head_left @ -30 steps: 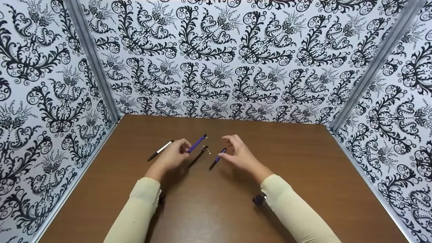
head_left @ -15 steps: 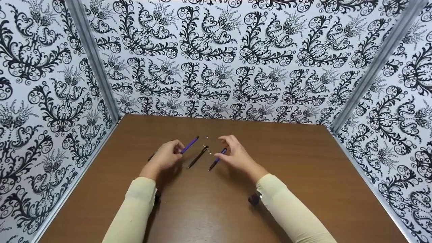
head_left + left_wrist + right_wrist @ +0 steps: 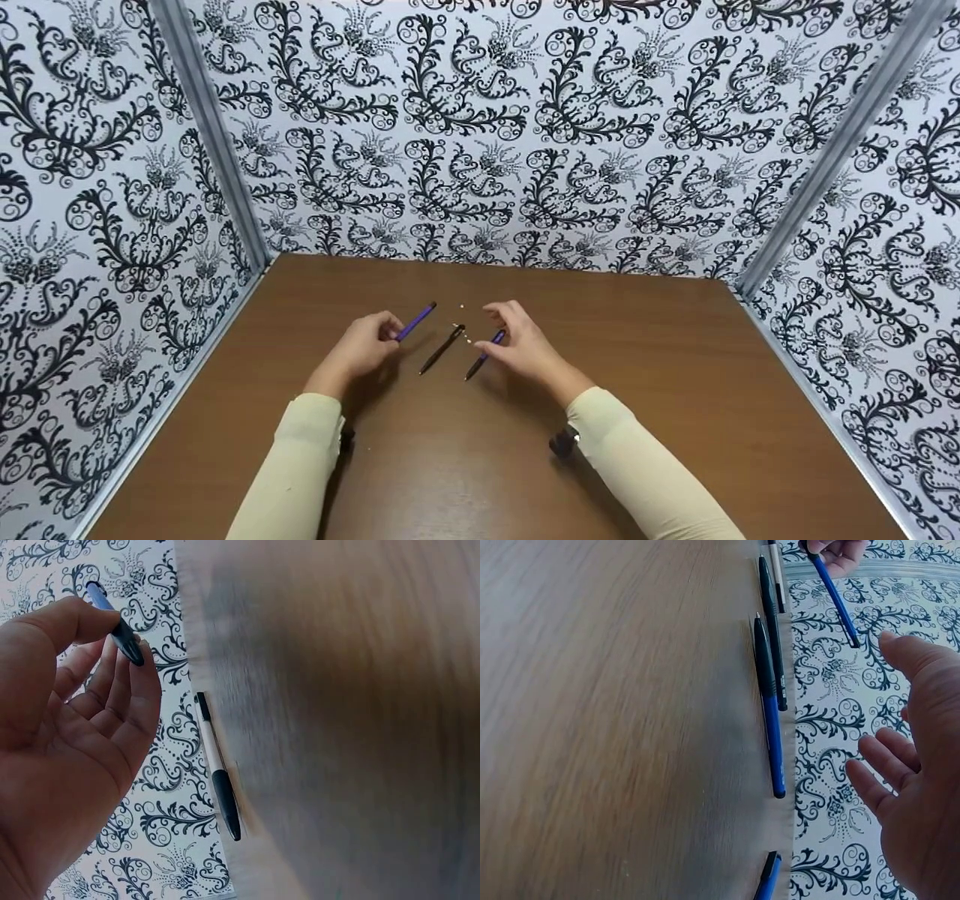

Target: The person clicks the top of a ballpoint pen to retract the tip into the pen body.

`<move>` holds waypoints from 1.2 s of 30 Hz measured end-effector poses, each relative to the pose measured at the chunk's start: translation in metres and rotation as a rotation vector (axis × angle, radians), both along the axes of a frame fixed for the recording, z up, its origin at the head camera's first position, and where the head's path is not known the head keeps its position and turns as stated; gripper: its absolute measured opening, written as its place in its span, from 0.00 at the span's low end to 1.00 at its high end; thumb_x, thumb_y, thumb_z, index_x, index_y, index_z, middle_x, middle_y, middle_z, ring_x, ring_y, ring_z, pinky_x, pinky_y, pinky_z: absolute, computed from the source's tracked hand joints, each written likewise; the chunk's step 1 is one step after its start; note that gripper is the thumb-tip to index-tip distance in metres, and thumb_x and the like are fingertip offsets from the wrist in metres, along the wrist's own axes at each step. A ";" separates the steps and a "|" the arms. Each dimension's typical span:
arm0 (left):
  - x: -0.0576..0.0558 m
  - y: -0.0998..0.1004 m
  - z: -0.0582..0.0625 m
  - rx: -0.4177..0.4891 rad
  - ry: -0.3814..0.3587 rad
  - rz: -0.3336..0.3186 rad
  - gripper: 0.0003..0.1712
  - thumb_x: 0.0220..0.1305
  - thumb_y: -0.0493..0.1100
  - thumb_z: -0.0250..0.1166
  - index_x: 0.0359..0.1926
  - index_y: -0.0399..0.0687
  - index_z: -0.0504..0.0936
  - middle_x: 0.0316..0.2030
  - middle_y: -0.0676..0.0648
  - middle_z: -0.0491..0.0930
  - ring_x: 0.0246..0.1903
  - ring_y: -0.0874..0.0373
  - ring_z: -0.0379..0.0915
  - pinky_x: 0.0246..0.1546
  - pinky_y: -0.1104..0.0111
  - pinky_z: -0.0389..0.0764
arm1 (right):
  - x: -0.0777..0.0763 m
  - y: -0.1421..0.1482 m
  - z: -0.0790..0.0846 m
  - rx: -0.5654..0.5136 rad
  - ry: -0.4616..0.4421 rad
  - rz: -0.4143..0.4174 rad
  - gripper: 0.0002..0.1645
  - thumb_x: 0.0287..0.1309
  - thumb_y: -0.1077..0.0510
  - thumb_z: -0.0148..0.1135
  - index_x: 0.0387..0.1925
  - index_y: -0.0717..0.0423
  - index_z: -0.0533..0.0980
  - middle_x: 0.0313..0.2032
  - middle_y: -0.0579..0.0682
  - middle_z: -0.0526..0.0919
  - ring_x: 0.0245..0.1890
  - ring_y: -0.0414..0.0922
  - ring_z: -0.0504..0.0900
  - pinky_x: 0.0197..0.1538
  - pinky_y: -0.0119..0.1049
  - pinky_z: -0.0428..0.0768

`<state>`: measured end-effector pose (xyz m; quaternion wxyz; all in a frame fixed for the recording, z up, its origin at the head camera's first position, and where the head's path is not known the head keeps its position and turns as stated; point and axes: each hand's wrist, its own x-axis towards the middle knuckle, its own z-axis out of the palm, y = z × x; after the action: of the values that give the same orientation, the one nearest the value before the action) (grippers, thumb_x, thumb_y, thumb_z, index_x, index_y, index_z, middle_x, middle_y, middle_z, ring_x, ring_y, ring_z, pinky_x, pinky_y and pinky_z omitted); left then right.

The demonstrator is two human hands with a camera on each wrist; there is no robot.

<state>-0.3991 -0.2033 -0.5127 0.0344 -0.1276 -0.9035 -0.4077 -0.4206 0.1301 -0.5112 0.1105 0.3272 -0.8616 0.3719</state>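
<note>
My left hand [image 3: 364, 346] pinches a blue pen [image 3: 416, 322] between thumb and fingers, above the table. Its dark grip [image 3: 129, 643] shows in the left wrist view. Below that hand lies a white pen with black ends [image 3: 213, 754], hidden behind the hand in the head view. My right hand [image 3: 529, 346] hovers with relaxed, spread fingers and holds nothing. Beneath its thumb another blue pen with a dark grip [image 3: 475, 366] lies on the table. Between the hands lies a black pen [image 3: 441, 350].
One more blue pen [image 3: 768, 879] appears at the bottom of the right wrist view, on the brown table [image 3: 465, 457]. Patterned panels [image 3: 480, 150] enclose the table at the back and both sides. Small bright specks show near the black pen's end.
My left hand has moved left with the blue pen, away from the black pen and over the white pen, which it now hides in the head view. My right hand has shifted slightly left.
</note>
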 end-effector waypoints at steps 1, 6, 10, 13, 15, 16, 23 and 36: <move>0.000 0.000 0.000 -0.001 -0.005 0.003 0.12 0.70 0.28 0.68 0.52 0.38 0.85 0.43 0.44 0.84 0.47 0.47 0.80 0.55 0.50 0.81 | 0.000 0.000 0.000 -0.004 -0.002 0.001 0.37 0.66 0.55 0.81 0.70 0.60 0.75 0.60 0.59 0.77 0.60 0.57 0.81 0.65 0.54 0.82; -0.003 0.001 -0.006 -0.004 -0.021 0.017 0.11 0.70 0.28 0.68 0.51 0.38 0.85 0.43 0.44 0.84 0.46 0.47 0.79 0.54 0.51 0.81 | 0.002 0.001 0.000 -0.015 -0.011 0.001 0.37 0.66 0.54 0.81 0.70 0.61 0.75 0.60 0.59 0.78 0.62 0.56 0.80 0.67 0.54 0.81; -0.006 0.003 -0.011 -0.027 -0.038 0.032 0.11 0.69 0.28 0.68 0.51 0.39 0.85 0.41 0.44 0.82 0.44 0.48 0.78 0.51 0.52 0.81 | 0.002 0.002 -0.002 -0.030 -0.018 0.000 0.37 0.66 0.55 0.81 0.70 0.61 0.75 0.60 0.59 0.78 0.63 0.56 0.80 0.66 0.56 0.82; -0.007 0.003 -0.013 -0.049 -0.037 0.033 0.11 0.69 0.29 0.69 0.51 0.39 0.86 0.41 0.44 0.83 0.43 0.48 0.78 0.50 0.53 0.81 | 0.002 0.003 -0.003 -0.029 -0.019 0.000 0.36 0.66 0.55 0.81 0.70 0.62 0.75 0.61 0.59 0.78 0.63 0.56 0.80 0.66 0.56 0.82; -0.007 0.003 -0.014 -0.061 -0.029 0.028 0.11 0.69 0.28 0.68 0.50 0.38 0.87 0.40 0.44 0.83 0.44 0.47 0.78 0.51 0.52 0.81 | 0.002 0.003 -0.002 -0.032 -0.021 0.003 0.36 0.66 0.56 0.81 0.70 0.62 0.75 0.61 0.60 0.78 0.63 0.57 0.80 0.65 0.56 0.82; -0.007 0.003 -0.015 -0.064 -0.025 0.027 0.11 0.69 0.28 0.68 0.50 0.37 0.87 0.40 0.43 0.83 0.44 0.47 0.78 0.51 0.51 0.81 | 0.003 0.002 -0.002 -0.032 -0.022 0.004 0.37 0.66 0.55 0.80 0.70 0.62 0.75 0.61 0.60 0.78 0.62 0.57 0.80 0.65 0.57 0.82; -0.006 0.005 -0.013 -0.081 -0.053 0.037 0.12 0.71 0.29 0.66 0.53 0.37 0.88 0.44 0.42 0.85 0.46 0.46 0.79 0.53 0.50 0.82 | 0.004 0.001 0.000 -0.038 -0.021 0.007 0.36 0.66 0.55 0.80 0.70 0.62 0.75 0.60 0.59 0.78 0.60 0.55 0.81 0.63 0.57 0.83; -0.010 0.005 -0.015 -0.108 -0.096 0.064 0.12 0.74 0.30 0.66 0.54 0.37 0.89 0.49 0.40 0.88 0.50 0.45 0.81 0.55 0.49 0.82 | 0.005 0.001 0.002 -0.060 -0.061 0.011 0.37 0.66 0.54 0.81 0.70 0.61 0.75 0.61 0.58 0.78 0.62 0.55 0.81 0.63 0.58 0.84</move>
<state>-0.4090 -0.1979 -0.5272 -0.0031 -0.0807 -0.9285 -0.3626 -0.4155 0.1312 -0.5096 0.0920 0.3171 -0.8513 0.4078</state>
